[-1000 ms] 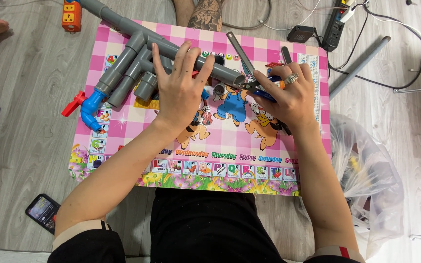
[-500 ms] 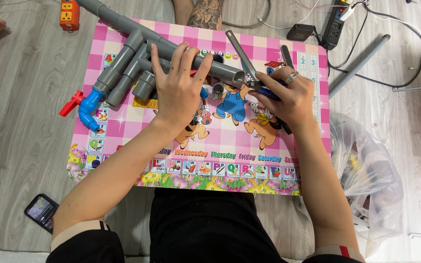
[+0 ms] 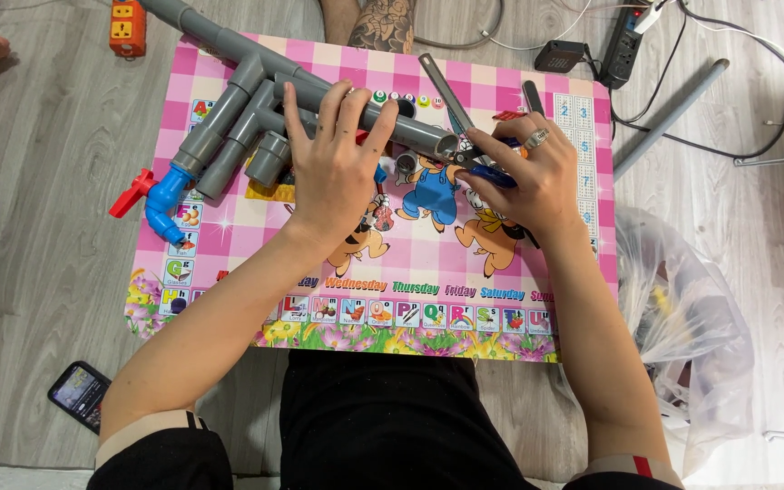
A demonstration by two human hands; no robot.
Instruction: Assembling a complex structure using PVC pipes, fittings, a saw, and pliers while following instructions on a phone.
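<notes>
Pipework: grey plastic pipe assembly [image 3: 256, 100] lies across the top of a pink checked play mat [image 3: 229, 263] on the wooden floor [image 3: 38, 272].
Left hand [image 3: 333, 172]: spread flat over the pipe run, fingers pressing it down; grip wide.
Right hand [image 3: 533, 177]: closed on a blue-handled cutting tool [image 3: 478, 168] at the pipe's open end.
Handling: likely light, rigid, smooth enough to roll; best held near the tee joints.
Fittings: blue elbow [image 3: 165, 195] with red valve handle [image 3: 131, 192] at the left end.
Mat markings: cartoon animals at centre, coloured picture tiles along the lower edge.
Surroundings: clear plastic bag [image 3: 682, 327] right, phone [image 3: 79, 392] lower left, orange socket block [image 3: 127, 27] top left.
</notes>
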